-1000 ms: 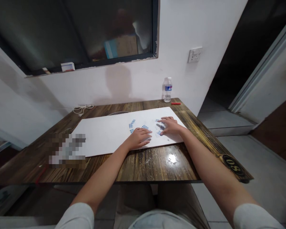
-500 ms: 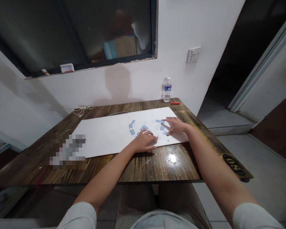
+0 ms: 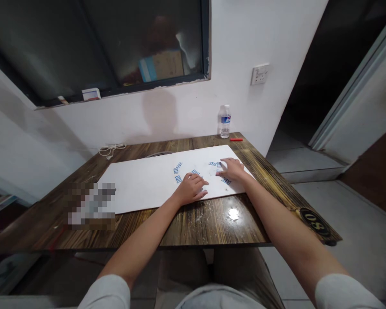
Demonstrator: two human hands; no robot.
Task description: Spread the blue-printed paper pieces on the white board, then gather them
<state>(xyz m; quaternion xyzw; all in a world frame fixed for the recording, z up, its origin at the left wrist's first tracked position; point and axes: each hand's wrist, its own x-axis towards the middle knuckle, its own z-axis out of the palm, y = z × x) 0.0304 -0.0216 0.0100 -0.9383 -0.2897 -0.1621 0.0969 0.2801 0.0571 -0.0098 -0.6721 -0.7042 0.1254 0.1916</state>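
Several small blue-and-white striped tiles (image 3: 178, 178) lie scattered on a white board (image 3: 141, 182) that covers the middle of a dark wooden table (image 3: 193, 223). My left hand (image 3: 191, 188) rests flat, palm down, near the board's front edge, with fingers spread over some tiles. My right hand (image 3: 233, 169) lies flat further right, fingers spread, covering tiles near the board's right end. A few tiles (image 3: 212, 163) show just beyond its fingertips. Neither hand grips anything.
A water bottle (image 3: 224, 121) and a red pen (image 3: 236, 139) stand at the table's far right by the wall. A white cable (image 3: 111, 148) lies at the back left. A blurred patch (image 3: 91, 205) sits front left. An open doorway is to the right.
Both hands slid about over the tiles: the left went forward-right then back a little, the right shifted right then back left. Several tiles have changed place.
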